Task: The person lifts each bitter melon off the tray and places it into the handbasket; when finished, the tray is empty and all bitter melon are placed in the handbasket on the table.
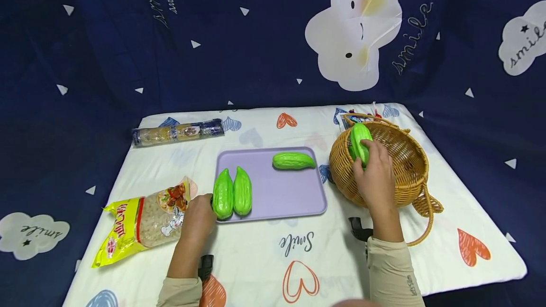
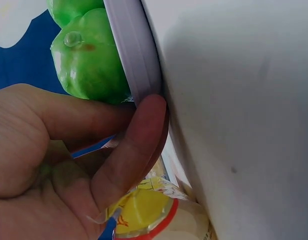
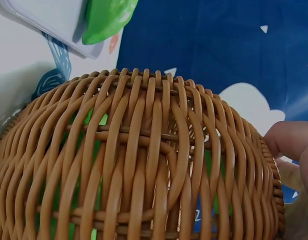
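Note:
My right hand [image 1: 376, 174] grips a green bitter melon [image 1: 360, 139] at the left side of the wicker basket's mouth. The basket [image 1: 347, 181] leans with its opening to the right; in the right wrist view, more green shows through its weave [image 3: 154, 165]. With thumb and finger, my left hand [image 1: 199, 217] pinches the near left corner of the lilac tray [image 1: 281, 193], as the left wrist view shows [image 2: 136, 55]. Two bitter melons [image 1: 232, 193] lie side by side at the tray's left end. Another bitter melon [image 1: 293, 160] lies crosswise at its far right corner.
A yellow bag of pale dry food [image 1: 145, 219] lies left of the tray, beside my left hand. A long pack of spaghetti [image 1: 179, 132] lies at the far left edge. Small colourful packets [image 1: 360, 117] show behind the basket, whose handle [image 1: 426, 229] hangs toward me.

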Demonstrator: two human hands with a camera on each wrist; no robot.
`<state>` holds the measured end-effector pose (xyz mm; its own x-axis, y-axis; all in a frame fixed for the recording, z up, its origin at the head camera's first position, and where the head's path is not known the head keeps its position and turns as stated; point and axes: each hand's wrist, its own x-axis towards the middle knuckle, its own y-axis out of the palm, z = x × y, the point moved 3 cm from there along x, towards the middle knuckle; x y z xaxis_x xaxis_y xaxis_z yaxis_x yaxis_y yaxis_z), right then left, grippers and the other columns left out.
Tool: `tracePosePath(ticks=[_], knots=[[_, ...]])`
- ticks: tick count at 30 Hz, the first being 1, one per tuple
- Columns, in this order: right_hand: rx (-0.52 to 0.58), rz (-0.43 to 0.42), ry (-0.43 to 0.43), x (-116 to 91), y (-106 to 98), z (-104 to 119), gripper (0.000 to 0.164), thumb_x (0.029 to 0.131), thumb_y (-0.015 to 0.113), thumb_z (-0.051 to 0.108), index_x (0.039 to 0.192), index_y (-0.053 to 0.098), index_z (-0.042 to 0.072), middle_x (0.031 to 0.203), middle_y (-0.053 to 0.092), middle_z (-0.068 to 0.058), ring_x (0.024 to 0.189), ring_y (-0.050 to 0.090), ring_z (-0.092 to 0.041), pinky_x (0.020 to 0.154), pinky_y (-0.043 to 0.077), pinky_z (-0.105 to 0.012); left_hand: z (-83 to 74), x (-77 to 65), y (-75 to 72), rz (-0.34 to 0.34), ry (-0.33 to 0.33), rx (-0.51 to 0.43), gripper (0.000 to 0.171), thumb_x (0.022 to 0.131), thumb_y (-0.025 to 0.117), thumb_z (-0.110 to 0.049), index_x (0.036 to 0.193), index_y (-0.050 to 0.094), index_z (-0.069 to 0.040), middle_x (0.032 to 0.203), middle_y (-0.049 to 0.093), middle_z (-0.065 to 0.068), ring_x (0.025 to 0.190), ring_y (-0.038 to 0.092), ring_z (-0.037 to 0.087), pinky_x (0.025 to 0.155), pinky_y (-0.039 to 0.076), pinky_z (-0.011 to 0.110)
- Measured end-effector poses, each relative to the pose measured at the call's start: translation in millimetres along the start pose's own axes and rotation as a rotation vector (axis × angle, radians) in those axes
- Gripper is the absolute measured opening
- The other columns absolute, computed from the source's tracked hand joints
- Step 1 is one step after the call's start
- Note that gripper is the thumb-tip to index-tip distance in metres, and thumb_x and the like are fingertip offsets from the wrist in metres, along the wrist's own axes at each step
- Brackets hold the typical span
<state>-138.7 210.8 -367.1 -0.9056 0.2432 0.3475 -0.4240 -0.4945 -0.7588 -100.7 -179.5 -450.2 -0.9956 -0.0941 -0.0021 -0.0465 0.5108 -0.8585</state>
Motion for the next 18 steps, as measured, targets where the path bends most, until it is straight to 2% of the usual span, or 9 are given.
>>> tracePosePath(ticks=[5, 9, 11, 14, 16, 18], knots=[[0.001, 0.009, 0.001, 0, 0, 0, 0.045, 0.092, 0.056, 0.014, 0.136, 0.050, 0.006, 0.146, 0.040, -0.022, 0.126, 0.042, -0.044, 0.101, 0.034, -0.058, 0.2, 0.1, 0.5, -0.004, 0.004, -0.009, 0.012, 0.078, 0.056, 0.006, 0.080, 0.066, 0.000, 0.084, 0.067, 0.023, 0.081, 0.065, 0.039, 0.069, 0.049, 0.053], [0.020, -0.035, -0.033, -1, 1, 0, 0.044, 0.090, 0.058, 0.010, 0.133, 0.052, 0.006, 0.145, 0.041, -0.022, 0.128, 0.039, -0.042, 0.102, 0.033, -0.058, 0.6, 0.3, 0.5, 0.002, 0.003, -0.010, 0.012, 0.078, 0.055, 0.006, 0.079, 0.065, 0.000, 0.084, 0.066, 0.022, 0.079, 0.065, 0.038, 0.068, 0.049, 0.052], [0.041, -0.086, -0.087, -3, 2, 4, 0.043, 0.087, 0.059, 0.007, 0.130, 0.054, 0.005, 0.143, 0.042, -0.022, 0.128, 0.038, -0.042, 0.102, 0.032, -0.057, 1.0, 0.2, 0.4, 0.004, 0.003, -0.009, 0.012, 0.078, 0.055, 0.007, 0.078, 0.065, -0.001, 0.083, 0.066, 0.022, 0.078, 0.065, 0.037, 0.067, 0.049, 0.052], [0.078, -0.154, -0.223, -8, 8, 17, 0.042, 0.083, 0.060, 0.003, 0.124, 0.056, 0.003, 0.139, 0.044, -0.022, 0.126, 0.038, -0.043, 0.102, 0.030, -0.058, 1.7, -0.1, 0.5, 0.006, 0.005, -0.003, 0.013, 0.076, 0.056, 0.007, 0.078, 0.065, -0.001, 0.082, 0.066, 0.022, 0.077, 0.064, 0.037, 0.066, 0.049, 0.051], [0.100, -0.157, -0.320, -13, 15, 30, 0.041, 0.081, 0.060, 0.003, 0.122, 0.057, 0.002, 0.138, 0.046, -0.022, 0.126, 0.039, -0.043, 0.102, 0.030, -0.057, 1.6, -0.4, 0.1, 0.003, 0.007, -0.002, 0.013, 0.076, 0.056, 0.008, 0.077, 0.065, -0.001, 0.082, 0.066, 0.022, 0.077, 0.064, 0.037, 0.066, 0.049, 0.052], [0.114, -0.114, -0.400, -20, 26, 45, 0.041, 0.081, 0.061, 0.005, 0.122, 0.057, 0.003, 0.136, 0.047, -0.022, 0.125, 0.042, -0.042, 0.101, 0.033, -0.057, 1.2, -0.6, -0.6, -0.002, 0.012, -0.003, 0.013, 0.076, 0.055, 0.008, 0.077, 0.064, -0.001, 0.082, 0.066, 0.022, 0.077, 0.065, 0.038, 0.067, 0.049, 0.052]])
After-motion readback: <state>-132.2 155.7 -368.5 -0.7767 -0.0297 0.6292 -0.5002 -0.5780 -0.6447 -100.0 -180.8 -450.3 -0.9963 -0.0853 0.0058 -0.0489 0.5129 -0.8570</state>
